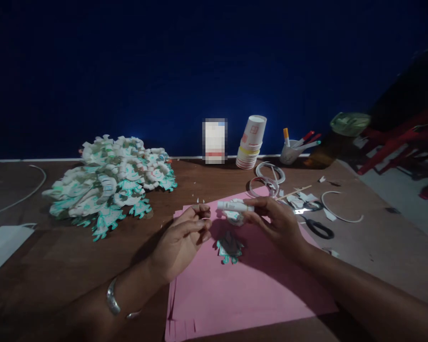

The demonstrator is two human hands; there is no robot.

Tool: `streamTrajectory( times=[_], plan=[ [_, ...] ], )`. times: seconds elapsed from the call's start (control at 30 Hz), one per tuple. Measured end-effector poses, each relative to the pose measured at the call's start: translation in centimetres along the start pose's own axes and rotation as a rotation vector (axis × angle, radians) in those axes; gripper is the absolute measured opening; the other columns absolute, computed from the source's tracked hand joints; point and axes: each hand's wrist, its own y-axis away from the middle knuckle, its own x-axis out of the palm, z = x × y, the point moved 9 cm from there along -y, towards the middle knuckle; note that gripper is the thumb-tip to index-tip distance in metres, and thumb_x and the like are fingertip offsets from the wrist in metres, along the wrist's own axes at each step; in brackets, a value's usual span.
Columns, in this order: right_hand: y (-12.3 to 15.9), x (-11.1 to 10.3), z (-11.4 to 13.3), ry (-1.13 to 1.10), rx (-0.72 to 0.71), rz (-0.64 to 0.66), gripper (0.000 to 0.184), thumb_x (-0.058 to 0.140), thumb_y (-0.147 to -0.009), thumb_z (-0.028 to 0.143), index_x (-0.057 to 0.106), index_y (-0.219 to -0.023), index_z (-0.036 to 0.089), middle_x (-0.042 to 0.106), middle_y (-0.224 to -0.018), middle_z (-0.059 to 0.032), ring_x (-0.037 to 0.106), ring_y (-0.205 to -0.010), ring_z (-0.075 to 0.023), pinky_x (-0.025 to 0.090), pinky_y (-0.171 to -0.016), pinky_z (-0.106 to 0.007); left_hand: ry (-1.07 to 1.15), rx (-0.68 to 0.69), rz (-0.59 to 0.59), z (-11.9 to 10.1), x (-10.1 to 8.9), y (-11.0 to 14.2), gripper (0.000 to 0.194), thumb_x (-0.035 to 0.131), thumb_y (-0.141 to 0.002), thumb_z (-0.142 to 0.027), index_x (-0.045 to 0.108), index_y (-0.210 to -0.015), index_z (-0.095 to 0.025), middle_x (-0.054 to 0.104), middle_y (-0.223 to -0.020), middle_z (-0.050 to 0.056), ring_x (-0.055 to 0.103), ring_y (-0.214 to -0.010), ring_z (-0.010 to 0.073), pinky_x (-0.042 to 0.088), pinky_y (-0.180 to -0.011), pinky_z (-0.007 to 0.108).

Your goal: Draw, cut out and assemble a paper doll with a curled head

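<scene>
My right hand (276,225) grips a white marker-like tube (230,206) with small print, its thumb and fingers closed round the right end. The tube lies almost level above the pink paper (257,299). Off its left end, my left hand (180,242) is half curled, thumb and fingers apart with nothing visible between them. Below both hands a paper cut-out (230,249) with green edging rests on the pink sheets. White crumpled paper shows just under the tube; whether my right hand touches it I cannot tell.
A heap of green-edged paper cut-outs (117,180) lies at the left. Behind stand stacked paper cups (252,137) and a cup of markers (292,152). Black-handled scissors (319,228), coiled strips (276,173) and paper scraps lie at the right. A white sheet (5,244) is far left.
</scene>
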Motion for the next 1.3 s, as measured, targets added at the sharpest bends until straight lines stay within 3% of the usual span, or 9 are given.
streamTrajectory(
  times=[0.07, 0.13, 0.3, 0.4, 0.63, 0.97, 1.13, 1.23, 1.3],
  plan=[
    [-0.2, -0.1, -1.0, -0.096, 0.089, -0.001, 0.015, 0.066, -0.092, 0.030, 0.065, -0.102, 0.019, 0.069, -0.072, -0.0012, 0.068, -0.062, -0.0158, 0.054, -0.058, -0.028, -0.017, 0.030, 0.008, -0.3, 0.1, 0.1, 0.027, 0.065, -0.074, -0.009, 0.065, -0.100, -0.018, 0.059, -0.101, 0.005, 0.055, -0.088, 0.0129, 0.047, -0.071, 0.023],
    [-0.3, 0.0, -1.6, -0.180, 0.150, 0.001, 0.017, 0.066, -0.091, 0.032, 0.064, -0.102, 0.019, 0.069, -0.072, -0.0007, 0.068, -0.062, -0.0158, 0.054, -0.057, -0.027, -0.105, 0.047, 0.016, -0.3, 0.2, 0.1, 0.019, 0.063, -0.082, -0.013, 0.064, -0.100, -0.017, 0.061, -0.105, 0.006, 0.057, -0.093, 0.0142, 0.049, -0.077, 0.025],
    [0.0, 0.3, -1.6, -0.281, 0.207, 0.029, 0.019, 0.068, -0.090, 0.033, 0.064, -0.101, 0.017, 0.067, -0.069, -0.0005, 0.067, -0.060, -0.0157, 0.053, -0.059, -0.028, -0.551, 0.035, 0.032, 0.4, 0.4, 0.1, 0.024, 0.057, -0.095, -0.034, 0.056, -0.113, -0.018, 0.069, -0.105, 0.010, 0.066, -0.080, 0.0153, 0.048, -0.062, 0.025],
    [0.2, 0.8, -0.6, -0.294, 0.169, 0.118, 0.015, 0.066, -0.092, 0.032, 0.066, -0.100, 0.018, 0.068, -0.070, -0.0008, 0.065, -0.059, -0.0145, 0.051, -0.057, -0.027, -0.667, 0.119, 0.029, 0.1, 0.3, 0.2, 0.028, 0.061, -0.091, -0.031, 0.053, -0.116, -0.019, 0.070, -0.112, 0.011, 0.069, -0.088, 0.0179, 0.052, -0.065, 0.027],
    [0.2, 2.0, 0.9, -0.038, -0.023, 0.303, 0.019, 0.061, -0.095, 0.034, 0.071, -0.100, 0.019, 0.071, -0.079, -0.0047, 0.061, -0.063, -0.0149, 0.048, -0.057, -0.027, -0.943, 0.284, 0.046, -1.3, 0.6, 0.8, 0.055, 0.063, -0.089, -0.024, 0.043, -0.139, -0.021, 0.072, -0.118, 0.011, 0.066, -0.112, 0.0224, 0.051, -0.098, 0.042],
    [0.4, 2.7, 1.4, -0.029, -0.121, 0.391, 0.015, 0.060, -0.096, 0.031, 0.068, -0.103, 0.020, 0.071, -0.085, -0.0054, 0.062, -0.069, -0.0158, 0.048, -0.062, -0.028, -1.284, 0.477, 0.140, -1.8, 2.2, 1.9, 0.052, 0.056, -0.095, -0.024, 0.042, -0.145, -0.024, 0.072, -0.120, 0.007, 0.067, -0.111, 0.0219, 0.051, -0.100, 0.041],
    [0.6, 3.0, 1.5, -0.044, -0.113, 0.373, 0.018, 0.059, -0.096, 0.033, 0.068, -0.102, 0.019, 0.071, -0.083, -0.0060, 0.060, -0.066, -0.0149, 0.047, -0.061, -0.027, -1.424, 0.597, 0.140, -2.0, 2.7, 2.4, 0.057, 0.053, -0.098, -0.024, 0.032, -0.151, -0.027, 0.071, -0.123, 0.006, 0.069, -0.109, 0.0216, 0.055, -0.096, 0.039],
    [0.6, 3.0, 1.2, -0.099, -0.022, 0.355, 0.019, 0.060, -0.095, 0.035, 0.067, -0.100, 0.018, 0.069, -0.080, -0.0049, 0.059, -0.065, -0.0143, 0.046, -0.060, -0.026, -1.528, 0.748, 0.129, -2.4, 3.1, 2.9, 0.057, 0.052, -0.099, -0.026, 0.030, -0.152, -0.025, 0.070, -0.125, 0.007, 0.070, -0.109, 0.0221, 0.056, -0.095, 0.037],
    [0.8, 3.5, 0.2, -0.261, 0.159, 0.362, 0.021, 0.062, -0.094, 0.038, 0.066, -0.095, 0.018, 0.066, -0.075, -0.0023, 0.057, -0.063, -0.0130, 0.046, -0.059, -0.025, -1.616, 0.859, 0.135, -2.6, 3.5, 3.3, 0.059, 0.052, -0.099, -0.025, 0.028, -0.154, -0.025, 0.070, -0.126, 0.008, 0.070, -0.107, 0.0216, 0.056, -0.094, 0.035]
  ],
)
